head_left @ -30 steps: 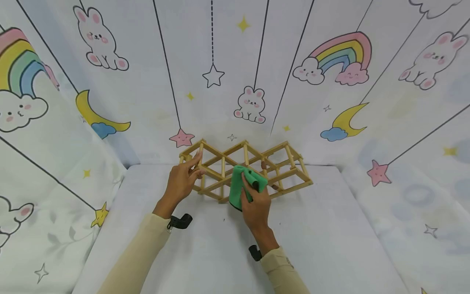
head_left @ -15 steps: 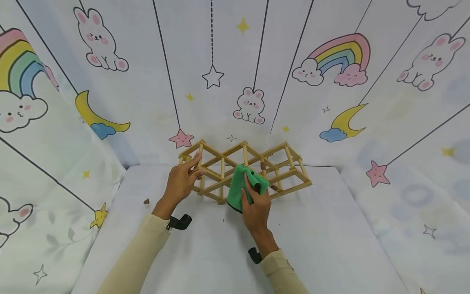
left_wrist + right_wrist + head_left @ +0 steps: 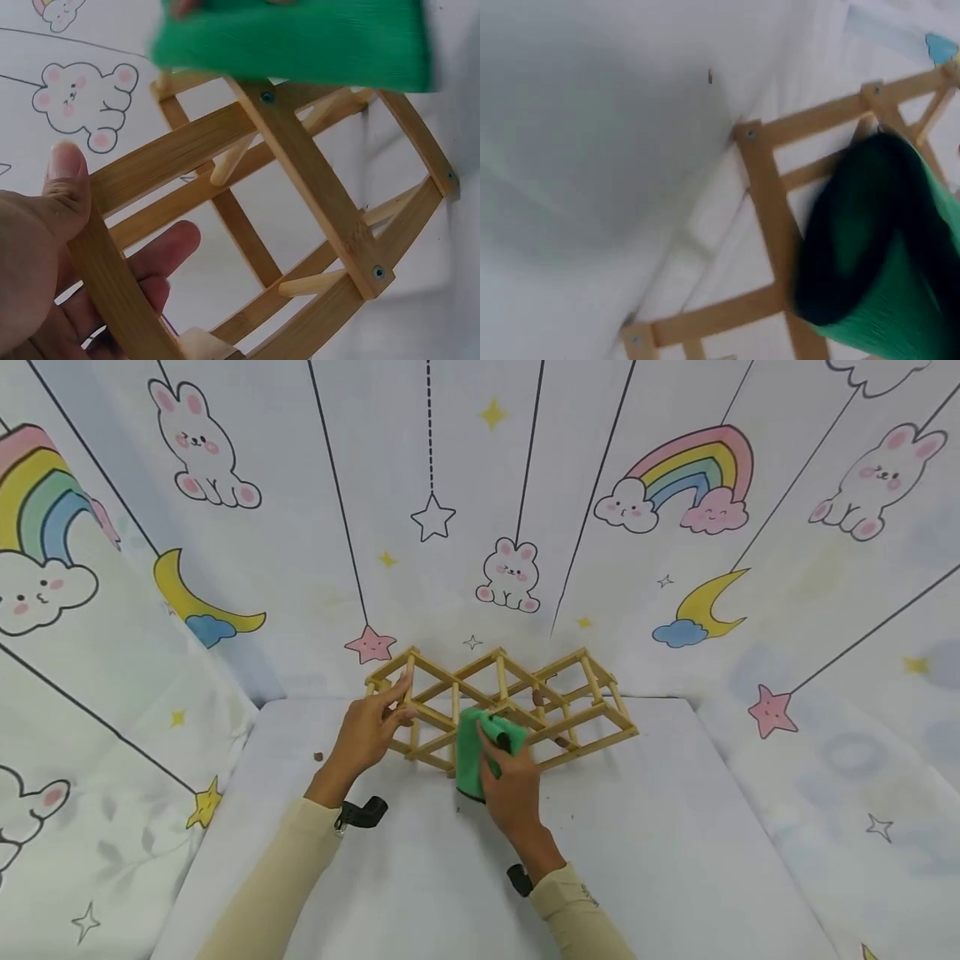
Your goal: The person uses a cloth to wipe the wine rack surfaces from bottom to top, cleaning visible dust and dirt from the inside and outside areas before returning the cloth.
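Observation:
A folding wooden lattice rack (image 3: 592, 679) of slats and dowels stands at the back of the white table. At its left end my left hand (image 3: 362, 733) grips a slat; in the left wrist view the thumb (image 3: 66, 169) lies on one side and fingers on the other. My right hand (image 3: 513, 785) holds a bunched green cloth (image 3: 471, 752) with dark edging against the rack's front middle. That cloth is blurred in the left wrist view and covers some slats. The right hand's fingertips are partly hidden in its folds.
Behind the rack rises a white backdrop (image 3: 450, 585) printed with bunnies, stars and rainbows; more printed cloth flanks both sides. A small brown bit (image 3: 318, 757) lies left of the rack on the table (image 3: 637, 860). Tiny dark specks dot the tabletop in front.
My right hand has moved the green cloth slightly left along the rack's front. The left hand keeps its grip. A small brown bit, first seen half a second ago, now lies slightly farther right.

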Motion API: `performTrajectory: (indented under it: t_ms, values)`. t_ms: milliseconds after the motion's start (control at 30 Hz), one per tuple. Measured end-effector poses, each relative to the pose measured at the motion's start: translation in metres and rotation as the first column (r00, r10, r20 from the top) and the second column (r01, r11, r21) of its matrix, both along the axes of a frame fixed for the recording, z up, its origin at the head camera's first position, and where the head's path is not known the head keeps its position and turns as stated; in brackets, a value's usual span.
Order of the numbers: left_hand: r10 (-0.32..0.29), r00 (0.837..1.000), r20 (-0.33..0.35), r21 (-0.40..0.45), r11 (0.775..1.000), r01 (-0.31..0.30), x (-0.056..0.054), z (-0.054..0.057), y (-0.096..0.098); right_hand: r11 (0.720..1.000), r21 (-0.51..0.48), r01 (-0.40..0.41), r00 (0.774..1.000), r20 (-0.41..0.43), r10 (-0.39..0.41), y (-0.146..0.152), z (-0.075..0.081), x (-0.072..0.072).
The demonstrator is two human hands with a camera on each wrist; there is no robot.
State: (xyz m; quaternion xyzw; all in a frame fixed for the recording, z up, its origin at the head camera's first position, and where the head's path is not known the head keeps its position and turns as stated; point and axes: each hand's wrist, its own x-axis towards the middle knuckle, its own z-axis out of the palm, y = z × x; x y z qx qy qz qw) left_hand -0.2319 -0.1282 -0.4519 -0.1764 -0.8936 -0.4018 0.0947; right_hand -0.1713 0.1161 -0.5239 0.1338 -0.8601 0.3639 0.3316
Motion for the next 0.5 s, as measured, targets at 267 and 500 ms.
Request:
performTrajectory:
  t_ms: [267, 500]
  values:
    - [-0.089, 0.995, 0.05, 0.004, 0.996, 0.089, -0.001, 0.006, -0.008, 0.993, 0.008, -0.119, 0.991, -0.069, 0.119, -0.026, 0.016, 0.003]
    - [-0.134, 0.987, 0.084, 0.021, 0.991, 0.132, 0.0, 0.007, -0.014, 0.989, 0.035, -0.142, 0.986, -0.087, 0.144, -0.056, 0.034, -0.017]
